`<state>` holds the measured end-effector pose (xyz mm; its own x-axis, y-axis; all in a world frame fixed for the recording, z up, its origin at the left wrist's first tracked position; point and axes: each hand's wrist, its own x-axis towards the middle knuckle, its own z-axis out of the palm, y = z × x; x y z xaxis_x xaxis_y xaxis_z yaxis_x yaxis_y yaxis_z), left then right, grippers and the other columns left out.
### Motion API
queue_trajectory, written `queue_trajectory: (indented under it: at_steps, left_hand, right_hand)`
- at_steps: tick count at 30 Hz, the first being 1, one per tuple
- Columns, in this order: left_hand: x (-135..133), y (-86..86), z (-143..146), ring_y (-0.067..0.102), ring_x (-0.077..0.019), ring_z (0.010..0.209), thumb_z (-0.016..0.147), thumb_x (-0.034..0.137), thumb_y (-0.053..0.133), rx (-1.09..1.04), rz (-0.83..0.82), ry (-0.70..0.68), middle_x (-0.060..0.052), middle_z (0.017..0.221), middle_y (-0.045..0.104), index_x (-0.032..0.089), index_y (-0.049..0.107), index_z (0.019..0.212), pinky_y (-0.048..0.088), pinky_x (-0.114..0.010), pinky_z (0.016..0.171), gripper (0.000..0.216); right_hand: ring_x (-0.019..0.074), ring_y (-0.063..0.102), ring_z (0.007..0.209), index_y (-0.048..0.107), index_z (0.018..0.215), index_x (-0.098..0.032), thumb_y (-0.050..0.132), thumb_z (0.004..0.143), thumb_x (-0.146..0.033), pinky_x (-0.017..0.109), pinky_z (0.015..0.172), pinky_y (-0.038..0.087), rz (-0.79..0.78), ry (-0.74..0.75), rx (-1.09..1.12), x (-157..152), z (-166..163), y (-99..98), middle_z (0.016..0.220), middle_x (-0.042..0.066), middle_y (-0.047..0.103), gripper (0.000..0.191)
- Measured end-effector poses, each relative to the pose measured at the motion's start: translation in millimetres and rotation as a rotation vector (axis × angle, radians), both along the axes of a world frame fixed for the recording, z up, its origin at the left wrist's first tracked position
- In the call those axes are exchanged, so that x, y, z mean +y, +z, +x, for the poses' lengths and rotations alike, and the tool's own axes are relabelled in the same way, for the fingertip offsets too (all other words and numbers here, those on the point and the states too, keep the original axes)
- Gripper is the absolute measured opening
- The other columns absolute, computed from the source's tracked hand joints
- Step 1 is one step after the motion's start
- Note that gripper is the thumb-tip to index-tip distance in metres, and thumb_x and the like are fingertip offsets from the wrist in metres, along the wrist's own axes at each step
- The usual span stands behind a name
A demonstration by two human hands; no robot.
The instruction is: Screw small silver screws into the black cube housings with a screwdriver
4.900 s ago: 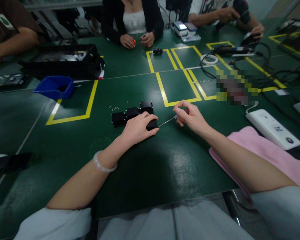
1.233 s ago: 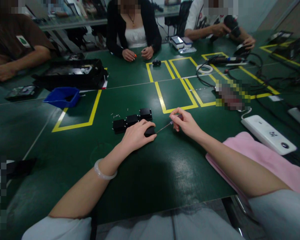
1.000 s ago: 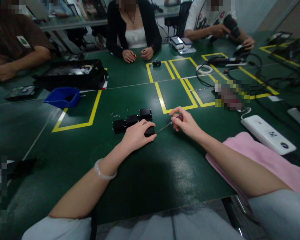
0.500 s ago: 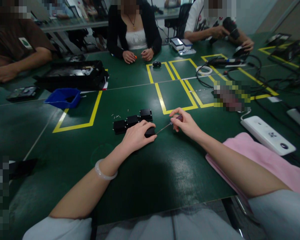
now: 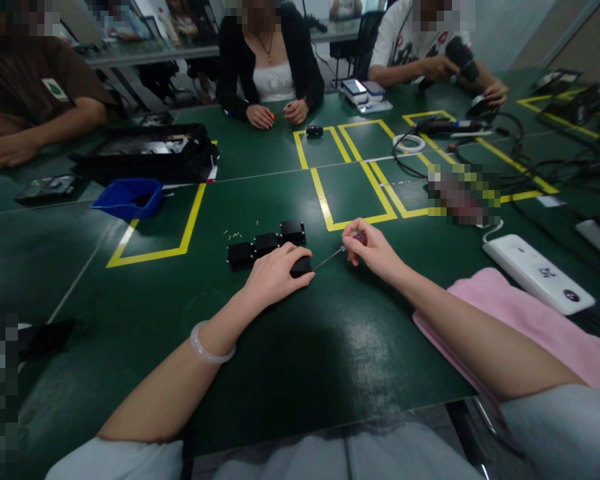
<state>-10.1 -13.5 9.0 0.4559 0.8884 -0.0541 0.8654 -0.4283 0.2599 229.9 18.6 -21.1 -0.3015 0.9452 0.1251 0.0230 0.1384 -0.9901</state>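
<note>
My left hand (image 5: 276, 275) is closed around a small black box (image 5: 301, 267), holding it down on the green table. In my right hand (image 5: 367, 243) is a screwdriver (image 5: 330, 257), its handle pinched between the fingers. The thin shaft slants down to the left, and its tip meets the right side of the box. Just beyond my left hand stand three similar black boxes (image 5: 241, 254) in a slanting row, with small bright points at their sides. Behind them several tiny screws (image 5: 235, 235) lie scattered. What the tip engages is too small to make out.
A blue bin (image 5: 130, 198) and a large black tray (image 5: 145, 150) stand to the left. A white power strip (image 5: 537, 273) and a pink cloth (image 5: 500, 300) lie at the right, with black cables (image 5: 515, 147) beyond. Several people sit across the table (image 5: 330, 347).
The fingers of my right hand have shifted slightly around the screwdriver's handle. My left hand and the black box stay in place; the whole view has moved a little.
</note>
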Motion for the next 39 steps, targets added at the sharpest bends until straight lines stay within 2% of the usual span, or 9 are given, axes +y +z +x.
queue_trajectory:
  at_steps: [6, 13, 21, 29, 36, 39]
  left_hand:
    - [-0.1, -1.4, -1.0, 0.063, -0.0261, 0.110, 0.093, 0.053, 0.053, -0.006, 0.012, -0.010, -0.004, 0.127, 0.061, 0.029, 0.058, 0.129, 0.053, -0.034, 0.076, 0.043]
    - [-0.2, 0.2, -1.1, 0.064, -0.0260, 0.109, 0.093, 0.053, 0.053, -0.013, 0.001, -0.004, -0.004, 0.128, 0.061, 0.029, 0.058, 0.130, 0.053, -0.035, 0.074, 0.044]
    - [-0.3, -2.3, -0.2, 0.064, -0.0259, 0.108, 0.092, 0.052, 0.055, -0.011, 0.022, -0.004, -0.003, 0.128, 0.061, 0.029, 0.058, 0.129, 0.054, -0.036, 0.079, 0.043]
    - [0.5, -2.4, -1.1, 0.064, -0.0260, 0.109, 0.092, 0.052, 0.055, -0.005, 0.014, -0.002, -0.002, 0.128, 0.061, 0.030, 0.058, 0.129, 0.054, -0.035, 0.076, 0.043]
    - [-0.1, -1.5, -0.9, 0.064, -0.0259, 0.109, 0.092, 0.052, 0.056, -0.006, 0.014, -0.002, -0.003, 0.128, 0.062, 0.029, 0.058, 0.129, 0.053, -0.035, 0.076, 0.043]
    - [0.0, -2.0, -0.9, 0.064, -0.0260, 0.109, 0.092, 0.052, 0.055, -0.009, 0.017, -0.002, -0.002, 0.129, 0.061, 0.030, 0.058, 0.129, 0.053, -0.035, 0.075, 0.043]
  right_hand:
    - [0.0070, 0.042, 0.036, 0.048, 0.085, -0.022, 0.060, 0.092, -0.052, 0.022, 0.042, 0.036, -0.027, 0.026, 0.084, 0.0, -1.2, -1.7, 0.044, -0.014, 0.039, 0.032]
    - [0.0082, 0.049, 0.041, 0.048, 0.091, -0.023, 0.066, 0.089, -0.045, 0.022, 0.043, 0.037, -0.016, 0.010, 0.031, -0.5, -0.7, -0.3, 0.052, -0.011, 0.052, 0.028]
    - [0.0069, 0.047, 0.040, 0.050, 0.082, -0.021, 0.062, 0.091, -0.049, 0.022, 0.046, 0.036, 0.004, 0.009, 0.007, 0.1, -1.0, -0.5, 0.049, -0.009, 0.054, 0.031]
    - [0.0087, 0.049, 0.043, 0.052, 0.092, -0.022, 0.064, 0.088, -0.037, 0.022, 0.046, 0.038, -0.055, 0.014, 0.021, -0.2, 0.5, 0.5, 0.052, -0.009, 0.055, 0.020]
    - [0.0096, 0.049, 0.044, 0.051, 0.084, -0.021, 0.064, 0.090, -0.046, 0.024, 0.052, 0.038, -0.026, 0.004, -0.023, 1.2, -0.1, -0.2, 0.049, -0.008, 0.055, 0.029]
    - [0.0104, 0.051, 0.046, 0.052, 0.086, -0.021, 0.066, 0.088, -0.043, 0.025, 0.054, 0.039, -0.041, 0.013, -0.024, 2.0, 0.8, -0.9, 0.050, -0.007, 0.057, 0.026]
